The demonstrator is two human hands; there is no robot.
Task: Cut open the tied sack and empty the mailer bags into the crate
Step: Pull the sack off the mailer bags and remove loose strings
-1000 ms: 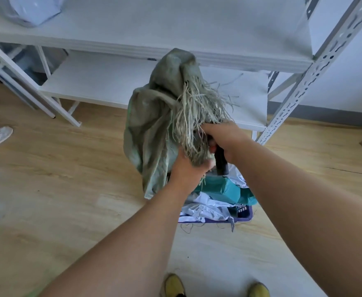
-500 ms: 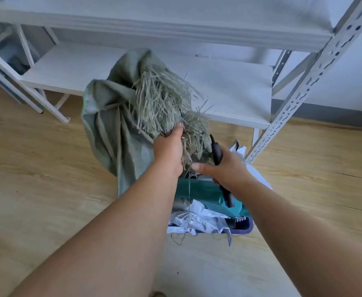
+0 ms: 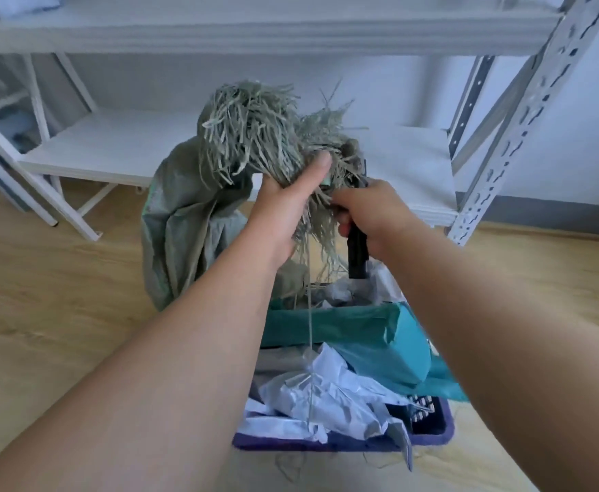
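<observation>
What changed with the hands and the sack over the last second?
The right hand, gripping the black-handled cutter, dropped away half a second ago and is back against the frayed end. The left hand still grips the sack over the crate, mailer bags inside.

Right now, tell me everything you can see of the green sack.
The green sack looks like woven plastic, dull grey-green, crumpled and slack. It is held up above the purple crate, its body drooping to the left. Its top edge is frayed into a thick tuft of loose strands, some trailing down towards the mailer bags. The left hand grips the frayed bunch from below, thumb upward. The right hand, holding a black-handled tool, meets the same bunch from the right.
</observation>
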